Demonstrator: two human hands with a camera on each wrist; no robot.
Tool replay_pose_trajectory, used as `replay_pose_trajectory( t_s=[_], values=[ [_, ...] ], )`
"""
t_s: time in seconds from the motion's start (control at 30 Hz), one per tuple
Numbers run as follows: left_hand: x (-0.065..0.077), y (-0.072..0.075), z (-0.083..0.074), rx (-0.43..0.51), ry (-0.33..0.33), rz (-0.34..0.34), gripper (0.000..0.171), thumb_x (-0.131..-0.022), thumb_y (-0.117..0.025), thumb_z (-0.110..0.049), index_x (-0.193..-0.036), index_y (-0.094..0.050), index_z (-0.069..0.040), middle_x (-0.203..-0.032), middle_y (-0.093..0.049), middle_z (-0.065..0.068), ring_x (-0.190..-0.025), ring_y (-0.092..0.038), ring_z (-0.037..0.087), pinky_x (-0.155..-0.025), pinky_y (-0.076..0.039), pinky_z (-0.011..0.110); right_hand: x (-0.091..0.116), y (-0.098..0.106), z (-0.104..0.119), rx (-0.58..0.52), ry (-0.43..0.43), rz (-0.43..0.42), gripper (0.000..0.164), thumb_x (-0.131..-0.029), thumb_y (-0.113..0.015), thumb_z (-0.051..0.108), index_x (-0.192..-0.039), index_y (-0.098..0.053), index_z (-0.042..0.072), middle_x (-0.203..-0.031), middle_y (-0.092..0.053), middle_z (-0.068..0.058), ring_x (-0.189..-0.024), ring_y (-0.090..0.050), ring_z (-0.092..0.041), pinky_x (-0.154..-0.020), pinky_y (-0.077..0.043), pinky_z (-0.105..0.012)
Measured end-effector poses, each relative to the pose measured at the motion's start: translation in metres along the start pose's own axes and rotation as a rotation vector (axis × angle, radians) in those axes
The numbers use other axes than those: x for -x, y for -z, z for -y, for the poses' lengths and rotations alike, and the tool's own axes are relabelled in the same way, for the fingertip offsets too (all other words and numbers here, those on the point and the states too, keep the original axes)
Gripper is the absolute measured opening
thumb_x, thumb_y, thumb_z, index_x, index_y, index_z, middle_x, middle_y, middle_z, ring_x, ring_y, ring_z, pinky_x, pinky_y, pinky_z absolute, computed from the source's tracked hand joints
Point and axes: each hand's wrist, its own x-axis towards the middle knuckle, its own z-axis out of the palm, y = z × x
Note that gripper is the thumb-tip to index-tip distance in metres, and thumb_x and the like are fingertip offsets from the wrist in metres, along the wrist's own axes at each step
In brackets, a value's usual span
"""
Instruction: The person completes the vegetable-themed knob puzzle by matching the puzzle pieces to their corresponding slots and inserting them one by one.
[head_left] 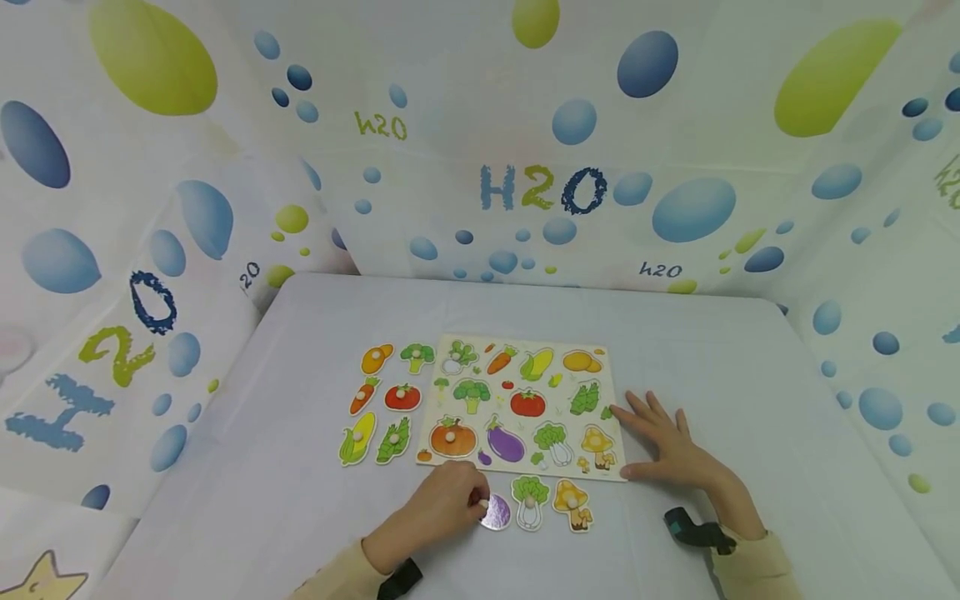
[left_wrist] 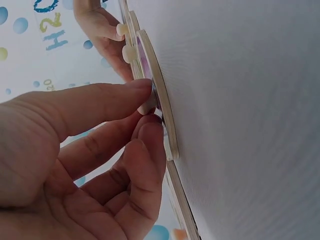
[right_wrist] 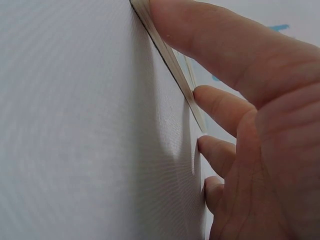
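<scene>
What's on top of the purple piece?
On the purple piece sits a knob, pinched by the left hand. In the head view, that hand covers the piece's left part; whatever is printed there cannot be seen.

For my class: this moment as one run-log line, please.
left hand: pinches knob of purple piece | right hand: touches edge of board | pumpkin: on board | cabbage piece, mushroom piece: beside board

Diffuse light, soft shadows on tablecloth [right_wrist: 95, 130], wrist backgrounds perhaps blurred
</scene>
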Motion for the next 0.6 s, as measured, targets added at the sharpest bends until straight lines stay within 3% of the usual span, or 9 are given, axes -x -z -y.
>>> replay_pose_trajectory(
  t_s=[0.6],
  values=[
    [-0.0014, 0.0017, 0.0006, 0.007, -0.009, 0.035, 0.006, -0.077, -0.073, -0.003, -0.075, -0.075, -0.008, -0.063, -0.057, -0.008, -0.06, -0.04, 0.002, -0.058, -0.038, 0.017, 0.0019, -0.0014, 0.0003, -0.016, 0.001, -0.007, 0.088, -0.074, -0.079, 0.043, -0.149, -0.04, 0.017, -0.16, -0.016, -0.025, -0.146, 0.005, -0.052, -0.105, 0.016, -0.073]
  ],
)
